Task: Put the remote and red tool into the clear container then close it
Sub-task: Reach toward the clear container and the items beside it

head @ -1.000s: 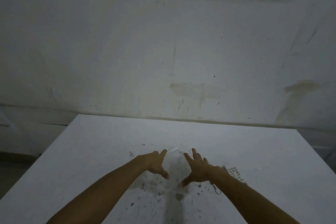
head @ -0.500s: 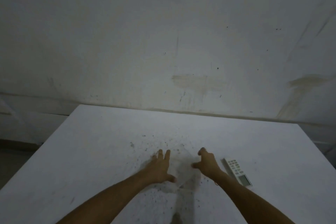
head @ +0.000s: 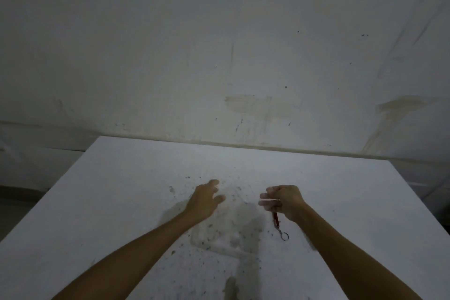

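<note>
The clear container [head: 226,224] is a faint see-through box on the white table [head: 126,178], between my hands. My left hand [head: 204,200] rests with fingers spread at its left far corner. My right hand [head: 283,200] hovers at its right side with fingers curled and blurred; a pale streak lies between thumb and fingers, and I cannot tell whether they pinch a clear edge. The red tool [head: 276,219] lies just below that hand, its metal key ring [head: 284,236] toward me. The remote is hidden, probably behind my right forearm.
Dark specks and smudges cover the tabletop around the container. A stained grey wall [head: 243,56] stands right behind the table's far edge. The floor drops away to the left and right of the table.
My right hand rose and curled its fingers, uncovering the red tool. The remote, in view half a second ago, is now out of sight. My left hand moved slightly up the container's side.
</note>
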